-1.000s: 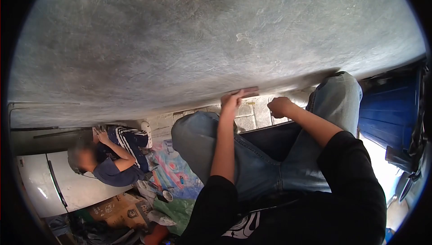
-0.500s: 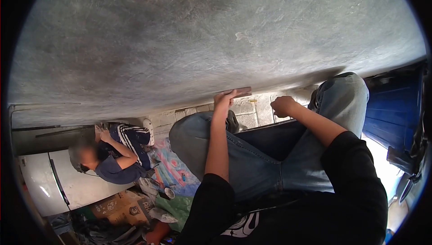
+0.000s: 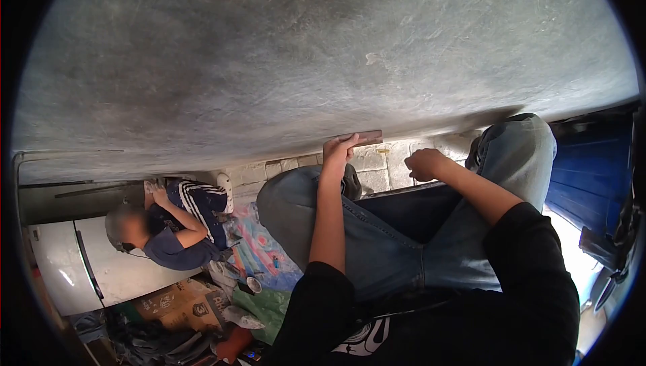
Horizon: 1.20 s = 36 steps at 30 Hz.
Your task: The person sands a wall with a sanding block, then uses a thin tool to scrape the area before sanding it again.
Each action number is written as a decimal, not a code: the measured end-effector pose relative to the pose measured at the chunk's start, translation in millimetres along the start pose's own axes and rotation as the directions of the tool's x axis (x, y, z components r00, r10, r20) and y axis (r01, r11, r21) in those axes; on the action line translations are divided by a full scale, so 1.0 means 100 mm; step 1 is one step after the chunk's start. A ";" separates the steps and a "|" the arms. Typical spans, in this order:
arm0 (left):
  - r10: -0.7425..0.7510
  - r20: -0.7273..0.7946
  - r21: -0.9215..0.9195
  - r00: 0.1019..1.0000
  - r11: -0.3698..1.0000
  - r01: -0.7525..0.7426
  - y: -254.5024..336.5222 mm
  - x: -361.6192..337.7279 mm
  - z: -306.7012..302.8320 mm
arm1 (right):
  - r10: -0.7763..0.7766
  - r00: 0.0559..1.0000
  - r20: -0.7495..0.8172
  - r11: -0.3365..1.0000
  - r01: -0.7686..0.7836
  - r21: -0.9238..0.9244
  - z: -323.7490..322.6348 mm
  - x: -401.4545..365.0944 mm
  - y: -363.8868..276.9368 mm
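In the head view, my left hand (image 3: 338, 156) grips a flat reddish-brown block (image 3: 369, 138) along its edge. The block lies against the lower part of a large grey scuffed wall surface (image 3: 269, 63), its long side running along it. My right hand (image 3: 428, 165) is curled into a loose fist between my knees, with nothing showing out of it. Beneath the block, a small yellow piece (image 3: 383, 151) lies on the pale tiled floor (image 3: 371, 180).
Another person (image 3: 176, 228) crouches at the left by the same wall, hands raised near it. Behind them is a white refrigerator (image 3: 128, 258). A colourful cloth (image 3: 259, 238), a cup (image 3: 254, 284) and a cardboard box (image 3: 176, 304) lie nearby. Something blue (image 3: 585, 171) stands at the right.
The whole view has shifted slightly, the wall marks sliding right. My left hand stays on the block at the wall, and my right fist keeps nearly the same place.
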<state>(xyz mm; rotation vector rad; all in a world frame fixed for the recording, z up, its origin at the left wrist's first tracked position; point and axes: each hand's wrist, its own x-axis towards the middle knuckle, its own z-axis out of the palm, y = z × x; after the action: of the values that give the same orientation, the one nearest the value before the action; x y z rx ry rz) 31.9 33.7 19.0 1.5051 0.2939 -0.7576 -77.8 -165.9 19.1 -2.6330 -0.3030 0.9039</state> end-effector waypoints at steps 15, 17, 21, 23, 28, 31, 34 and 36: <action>-0.137 0.037 -0.091 0.990 0.986 0.140 -0.05 0.14 -0.08 | 0.006 0.999 0.050 0.999 -0.008 0.035 -0.02 -0.04 0.07; -0.049 -0.041 -0.113 0.998 0.993 0.044 -0.03 0.13 -0.27 | 0.009 0.997 0.079 1.000 -0.009 0.008 -0.04 -0.06 0.09; -0.118 -0.191 -0.049 0.974 0.993 0.111 0.38 -0.10 -0.48 | 0.105 0.994 -0.005 0.994 -0.105 -0.039 -0.02 -0.06 0.21; -0.128 -0.133 -0.031 0.983 0.992 0.125 0.29 0.01 -0.51 | 0.115 0.993 -0.014 0.993 -0.115 -0.032 -0.08 -0.06 0.17; -0.087 0.063 -0.066 0.994 0.994 0.092 -0.11 0.24 -0.23 | 0.024 1.000 0.016 1.000 -0.024 0.000 -0.02 0.03 0.01; -0.206 0.117 -0.206 0.972 0.952 0.227 -0.01 0.19 -0.21 | -0.012 0.998 0.067 0.999 0.009 0.044 -0.06 0.00 0.04; -0.203 0.093 -0.205 0.975 0.954 0.218 0.26 0.00 -0.54 | 0.086 0.996 -0.005 0.996 -0.086 -0.023 -0.06 -0.07 0.15; -0.215 -0.125 -0.226 0.969 0.957 0.184 0.39 -0.12 -0.48 | 0.119 0.993 -0.011 0.992 -0.119 -0.031 -0.11 -0.09 0.18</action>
<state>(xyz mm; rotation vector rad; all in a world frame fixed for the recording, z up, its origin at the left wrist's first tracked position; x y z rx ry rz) 60.5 79.0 52.7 1.3422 0.6287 -0.7491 -76.4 -187.9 25.2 -2.7075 -0.1601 0.9310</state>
